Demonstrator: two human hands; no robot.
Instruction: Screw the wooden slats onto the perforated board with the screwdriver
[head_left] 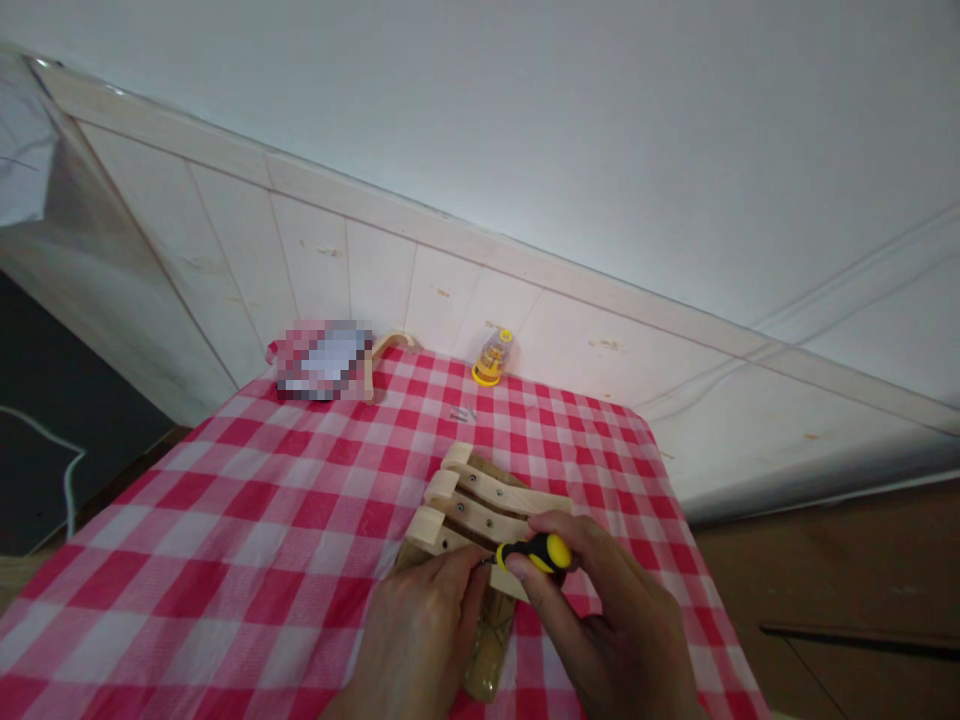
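Observation:
My right hand point(607, 610) grips a short yellow and black screwdriver point(540, 553), its shaft pointing left. The thumb and forefinger of my left hand point(424, 620) are pinched together at the screwdriver's tip, over the nearest of several curved pale wooden hooks point(491, 508). What that pinch holds, if anything, is hidden. These hooks lie side by side across a brownish wooden board point(491, 640). Screw heads show in the two farther hooks, while a dark hole is visible in the nearest one. Part of the nearest hook is covered by my hands.
A red and white checked cloth point(247, 530) covers the table. Toward the wall are a loose wooden hook point(370, 372), a clear container point(493, 358) with yellow ends, a few small screws point(463, 413) and a pixelated item point(326, 360). White panelling point(442, 290) borders the far edge.

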